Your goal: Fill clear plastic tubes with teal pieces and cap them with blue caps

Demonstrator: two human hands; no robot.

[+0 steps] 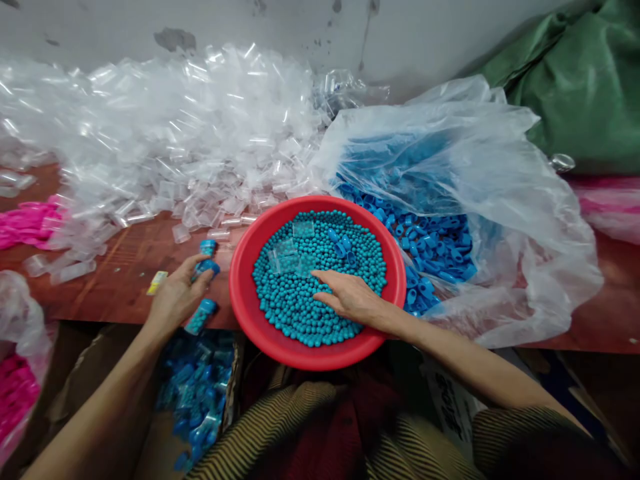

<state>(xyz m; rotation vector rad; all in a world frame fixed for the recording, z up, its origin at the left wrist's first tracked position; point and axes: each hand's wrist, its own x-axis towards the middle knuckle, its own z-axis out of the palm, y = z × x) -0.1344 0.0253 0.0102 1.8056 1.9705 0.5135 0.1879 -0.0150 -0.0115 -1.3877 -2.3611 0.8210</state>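
A red bowl full of small teal beads sits at the table's front edge. Several clear tubes and a few blue caps lie on the beads. My right hand rests on the beads, fingers curled and pointing left. My left hand is beside the bowl's left rim, closed round a bead-filled capped tube. A second filled tube pokes out below that hand. Another capped tube stands just beyond.
A big heap of clear empty tubes covers the back left. A clear plastic bag of blue caps lies right of the bowl. Below the table a box of filled blue tubes. Pink parts at left, a green sack at back right.
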